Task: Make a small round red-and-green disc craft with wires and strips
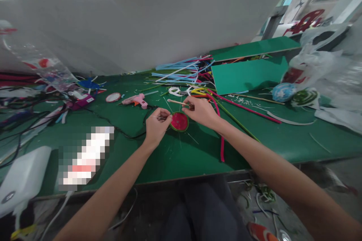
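A small round red disc point(179, 121) with a green rim lies near the middle of the green tabletop. Several thin pale wires stick out around it. My left hand point(157, 125) is closed at the disc's left edge, finger and thumb pinched there, and a fine pale strand crosses its fingers. Above the disc's upper right edge, my right hand point(201, 111) pinches a thin wooden stick point(177, 102) with a pale tip pointing left. A pink glue gun point(136, 100) rests on the table to the left, and scissors with white handles point(175, 91) lie just beyond.
Blue, white and green pipe cleaners point(178, 70) are heaped at the back, beside a green box point(249, 73). A long red strip point(222, 147) hangs toward the front edge. A plastic bottle point(46, 64), cables and a white power bank point(25, 173) stand left; plastic bags point(330, 79) stand right.
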Action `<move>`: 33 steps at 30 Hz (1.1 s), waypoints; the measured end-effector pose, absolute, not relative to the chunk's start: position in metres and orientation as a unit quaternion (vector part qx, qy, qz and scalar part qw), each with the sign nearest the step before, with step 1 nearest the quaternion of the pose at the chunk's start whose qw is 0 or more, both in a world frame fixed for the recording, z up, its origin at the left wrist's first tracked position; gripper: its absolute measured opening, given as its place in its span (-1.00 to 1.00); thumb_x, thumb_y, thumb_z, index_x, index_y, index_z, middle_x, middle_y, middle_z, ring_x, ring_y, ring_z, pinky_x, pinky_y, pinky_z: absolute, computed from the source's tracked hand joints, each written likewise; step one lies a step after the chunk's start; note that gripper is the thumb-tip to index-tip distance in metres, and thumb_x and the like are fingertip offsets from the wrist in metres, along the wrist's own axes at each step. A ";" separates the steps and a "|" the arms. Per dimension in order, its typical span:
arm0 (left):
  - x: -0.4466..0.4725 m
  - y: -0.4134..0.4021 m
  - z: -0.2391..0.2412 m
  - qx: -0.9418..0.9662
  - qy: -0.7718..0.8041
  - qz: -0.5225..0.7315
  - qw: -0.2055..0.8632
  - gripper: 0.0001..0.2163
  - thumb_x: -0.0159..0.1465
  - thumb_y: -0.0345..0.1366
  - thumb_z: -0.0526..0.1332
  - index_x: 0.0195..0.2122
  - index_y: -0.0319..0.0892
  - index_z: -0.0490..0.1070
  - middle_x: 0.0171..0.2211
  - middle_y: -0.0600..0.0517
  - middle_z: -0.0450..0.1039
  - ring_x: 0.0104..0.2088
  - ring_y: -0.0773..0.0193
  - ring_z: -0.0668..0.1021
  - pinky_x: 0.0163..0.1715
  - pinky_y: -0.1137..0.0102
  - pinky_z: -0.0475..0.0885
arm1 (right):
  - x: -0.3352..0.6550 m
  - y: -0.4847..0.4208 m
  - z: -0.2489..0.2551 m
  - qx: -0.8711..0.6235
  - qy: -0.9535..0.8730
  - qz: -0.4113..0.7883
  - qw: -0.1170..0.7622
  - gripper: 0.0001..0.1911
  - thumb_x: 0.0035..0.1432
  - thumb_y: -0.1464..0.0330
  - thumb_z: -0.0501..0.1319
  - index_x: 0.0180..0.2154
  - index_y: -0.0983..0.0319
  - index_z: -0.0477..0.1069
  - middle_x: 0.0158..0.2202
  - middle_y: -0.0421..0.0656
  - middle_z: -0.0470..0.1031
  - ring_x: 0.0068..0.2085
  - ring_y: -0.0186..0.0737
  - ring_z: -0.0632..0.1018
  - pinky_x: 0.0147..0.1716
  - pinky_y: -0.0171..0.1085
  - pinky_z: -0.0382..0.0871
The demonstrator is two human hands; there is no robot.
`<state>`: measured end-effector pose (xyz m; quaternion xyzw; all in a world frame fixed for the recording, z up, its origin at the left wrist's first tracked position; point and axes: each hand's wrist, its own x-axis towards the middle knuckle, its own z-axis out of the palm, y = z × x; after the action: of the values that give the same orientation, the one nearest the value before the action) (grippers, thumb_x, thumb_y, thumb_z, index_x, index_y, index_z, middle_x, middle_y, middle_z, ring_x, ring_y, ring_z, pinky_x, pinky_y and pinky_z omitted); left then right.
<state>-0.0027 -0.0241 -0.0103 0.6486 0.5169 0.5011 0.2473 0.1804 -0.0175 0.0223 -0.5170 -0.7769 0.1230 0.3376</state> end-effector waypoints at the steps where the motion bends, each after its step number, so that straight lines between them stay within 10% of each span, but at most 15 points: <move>1: -0.003 -0.023 -0.011 0.644 0.518 0.503 0.252 -0.95 0.04 -0.35 0.24 -0.45 -0.18 0.39 -0.52 0.09 0.44 -0.50 0.36 0.47 -0.49 0.48 0.36 | 0.182 -0.018 0.024 -0.524 -0.777 0.110 0.331 -0.80 0.15 0.23 0.13 -0.29 0.21 0.41 -0.56 -0.26 0.38 -0.54 -0.36 0.34 -0.52 -0.36 0.02; 14: -0.006 -0.020 -0.013 0.623 0.519 0.510 0.286 -0.92 0.02 -0.33 0.27 -0.45 -0.19 0.41 -0.47 0.05 0.48 -0.43 0.31 0.51 -0.42 0.44 0.38 | 0.194 -0.013 0.024 -0.486 -0.853 -0.067 0.175 -0.66 0.22 0.16 0.08 -0.30 0.20 0.56 -0.36 -0.11 0.57 -0.33 -0.20 0.49 -0.45 -0.29 0.07; 33: -0.006 -0.020 -0.014 0.618 0.522 0.512 0.290 -0.93 0.02 -0.35 0.27 -0.47 -0.19 0.41 -0.49 0.06 0.46 -0.45 0.32 0.50 -0.44 0.45 0.38 | 0.193 -0.011 0.021 -0.543 -0.810 -0.039 0.217 -0.59 0.21 0.10 0.07 -0.47 0.19 0.52 -0.60 -0.19 0.44 -0.51 -0.32 0.37 -0.57 -0.33 -0.09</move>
<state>-0.0064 -0.0198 -0.0144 0.6181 0.5215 0.5116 0.2902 0.1927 -0.0114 0.0207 -0.5433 -0.8100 -0.0389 0.2172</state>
